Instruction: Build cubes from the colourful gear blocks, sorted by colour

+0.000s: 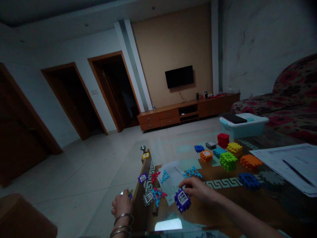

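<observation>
My left hand, with metal bangles at the wrist, is closed at the glass table's left edge. A small purple bit of a building piece shows at its fingertips; the rest is hidden. My right hand grips the upper right side of a purple interlocking block with a white window panel, over the tabletop. Between the hands lie a grey window piece, red and blue triangular pieces, and a light blue triangle. Another purple window piece sits near the left edge.
Stacked blocks, such as a green stack, a red stack and an orange stack, stand at right. Behind them is a lidded plastic bin. Papers with a pen lie at far right.
</observation>
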Available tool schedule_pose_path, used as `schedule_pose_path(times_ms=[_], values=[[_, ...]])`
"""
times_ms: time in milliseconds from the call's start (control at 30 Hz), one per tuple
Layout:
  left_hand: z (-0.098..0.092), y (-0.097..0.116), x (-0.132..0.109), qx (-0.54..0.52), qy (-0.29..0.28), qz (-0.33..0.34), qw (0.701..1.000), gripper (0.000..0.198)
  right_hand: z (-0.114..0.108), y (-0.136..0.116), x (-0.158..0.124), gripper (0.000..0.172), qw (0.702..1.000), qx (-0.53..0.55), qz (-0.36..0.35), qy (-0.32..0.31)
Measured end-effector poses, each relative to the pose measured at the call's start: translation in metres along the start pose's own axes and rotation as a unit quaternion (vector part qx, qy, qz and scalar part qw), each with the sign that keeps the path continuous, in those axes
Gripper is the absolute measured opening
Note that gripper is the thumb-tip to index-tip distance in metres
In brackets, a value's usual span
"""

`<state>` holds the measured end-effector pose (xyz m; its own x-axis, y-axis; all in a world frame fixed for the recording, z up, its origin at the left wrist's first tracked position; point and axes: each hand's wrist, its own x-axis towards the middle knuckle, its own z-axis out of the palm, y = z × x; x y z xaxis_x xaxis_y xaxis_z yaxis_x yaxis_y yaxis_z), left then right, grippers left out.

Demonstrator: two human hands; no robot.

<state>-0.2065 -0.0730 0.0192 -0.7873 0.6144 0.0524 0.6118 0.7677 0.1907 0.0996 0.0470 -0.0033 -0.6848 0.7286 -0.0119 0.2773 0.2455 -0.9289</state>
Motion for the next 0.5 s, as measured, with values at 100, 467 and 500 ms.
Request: schedule_pose_path(times_ms=[100, 467, 500], values=[[-0.005, 0.000, 0.002, 0.011, -0.018, -0.006, 1.000, 0.048, 0.002, 0.002, 0.000, 0.035, 0.998, -0.060, 0.006, 0.013], [0.005, 0.098, -0.083, -0.273, -0.141, 0.449, 0.839, 0.079, -0.017, 0.012, 0.010, 0.030, 0.984, -0.138, 0.016, 0.110], [0.008, 0.106, -0.093, -0.269, -0.169, 0.462, 0.828, 0.082, -0.017, 0.013, 0.012, 0.030, 0.984, -0.134, 0.010, 0.116]])
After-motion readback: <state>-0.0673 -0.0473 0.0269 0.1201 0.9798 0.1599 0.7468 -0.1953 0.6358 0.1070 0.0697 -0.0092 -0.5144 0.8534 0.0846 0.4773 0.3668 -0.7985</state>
